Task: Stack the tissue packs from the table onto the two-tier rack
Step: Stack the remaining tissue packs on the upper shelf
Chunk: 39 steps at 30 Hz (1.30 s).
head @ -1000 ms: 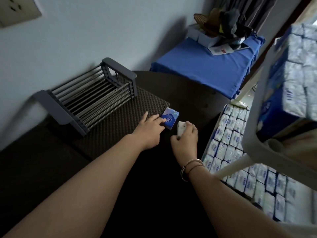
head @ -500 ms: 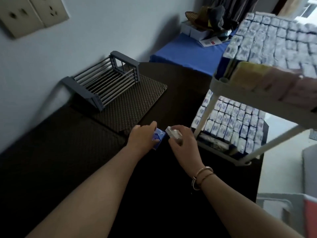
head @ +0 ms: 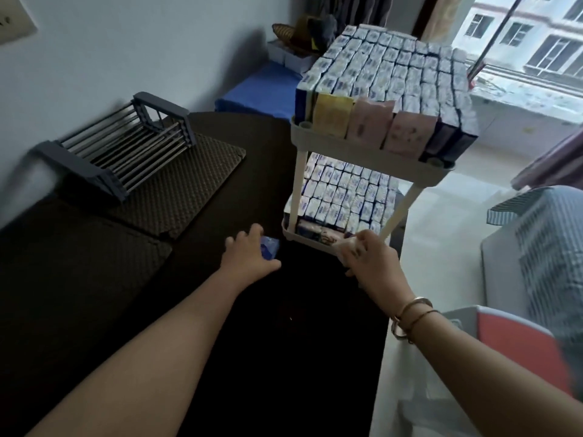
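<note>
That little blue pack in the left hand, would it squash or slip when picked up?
Probably soft: the blue pack looks like a film-wrapped tissue packet. Likely light, since the left hand holds it with fingers alone. Its wrapper may be a bit slippery.

Pale wall; bright window

Single head-worn view, looking forward and down, close over dark table, rack just ahead

Both forearms bare — no sleeves in sight; the right wrist wears two thin metal bangles — gold-toned, sitting loose, side by side.
</note>
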Each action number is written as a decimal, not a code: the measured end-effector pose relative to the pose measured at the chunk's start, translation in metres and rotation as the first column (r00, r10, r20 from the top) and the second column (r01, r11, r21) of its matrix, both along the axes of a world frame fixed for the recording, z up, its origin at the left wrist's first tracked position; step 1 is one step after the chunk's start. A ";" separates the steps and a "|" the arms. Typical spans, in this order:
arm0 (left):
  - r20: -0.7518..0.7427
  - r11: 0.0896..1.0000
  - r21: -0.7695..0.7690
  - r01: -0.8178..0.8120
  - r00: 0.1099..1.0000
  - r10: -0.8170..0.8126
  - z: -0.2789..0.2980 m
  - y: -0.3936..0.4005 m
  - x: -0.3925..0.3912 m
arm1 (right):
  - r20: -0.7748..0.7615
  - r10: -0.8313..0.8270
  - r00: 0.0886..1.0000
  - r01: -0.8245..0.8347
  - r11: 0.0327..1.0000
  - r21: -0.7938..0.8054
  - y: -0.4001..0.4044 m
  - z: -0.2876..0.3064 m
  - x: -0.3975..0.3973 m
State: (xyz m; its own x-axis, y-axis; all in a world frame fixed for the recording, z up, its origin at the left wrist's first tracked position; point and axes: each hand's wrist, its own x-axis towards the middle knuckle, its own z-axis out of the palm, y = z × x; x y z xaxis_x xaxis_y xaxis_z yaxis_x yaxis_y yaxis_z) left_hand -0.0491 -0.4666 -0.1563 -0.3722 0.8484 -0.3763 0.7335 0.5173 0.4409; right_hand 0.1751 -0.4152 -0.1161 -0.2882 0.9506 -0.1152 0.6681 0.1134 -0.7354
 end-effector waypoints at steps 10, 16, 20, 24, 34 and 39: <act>-0.080 0.863 -0.034 0.505 0.859 -0.506 0.031 0.036 0.055 | 0.580 0.164 0.798 -0.347 0.912 0.219 0.018 0.011 0.001; -0.141 0.839 -0.193 0.509 0.832 -0.537 0.026 0.038 0.060 | 0.756 0.165 0.633 -0.438 0.882 0.174 0.026 0.020 -0.001; -0.161 0.852 -0.161 0.497 0.839 -0.520 0.030 0.036 0.059 | 0.767 0.150 0.624 -0.456 0.867 0.201 0.029 0.016 -0.006; -0.112 0.842 -0.180 0.508 0.840 -0.531 0.033 0.038 0.053 | 0.742 0.079 0.666 -0.471 0.815 0.336 0.029 -0.007 -0.007; -0.102 0.843 -0.167 0.512 0.841 -0.531 0.030 0.036 0.052 | 0.730 -0.015 0.683 -0.461 0.766 0.447 0.023 -0.023 0.004; -0.085 0.845 -0.180 0.504 0.848 -0.524 0.029 0.038 0.053 | 0.680 -0.093 0.727 -0.407 0.739 0.536 0.024 -0.028 -0.010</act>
